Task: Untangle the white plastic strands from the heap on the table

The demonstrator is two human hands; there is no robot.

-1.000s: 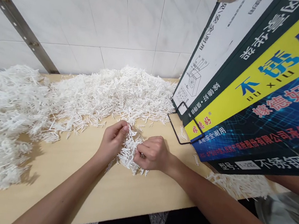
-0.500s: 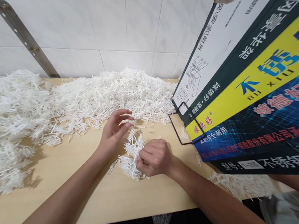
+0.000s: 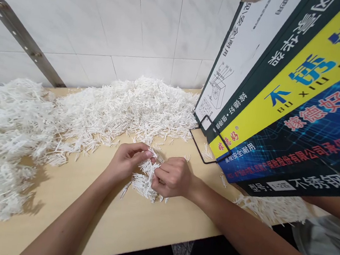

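Note:
Small white plastic-looking pieces (image 3: 143, 185) lie in a little heap on the pale wooden table (image 3: 133, 226), between and under my hands. My left hand (image 3: 130, 160) is at the heap's upper left, thumb and fingers pinched on a white piece. Close by on the right, my right hand (image 3: 172, 177) is curled into a fist at the heap's edge; what its fingers hold, if anything, is hidden. Behind them a long pile of the same white pieces (image 3: 142, 103) stretches along the wall.
A large printed box (image 3: 252, 113) stands tilted at the right, with a black wire frame (image 3: 197, 147) at its lower corner. A bigger white pile (image 3: 4, 136) covers the left. Another person's arm (image 3: 330, 209) shows behind the box. A metal bracket (image 3: 28, 46) is on the tiled wall.
My left hand has come down and closed from open fingers to a pinch beside the heap. My right hand has shifted slightly left and stays closed.

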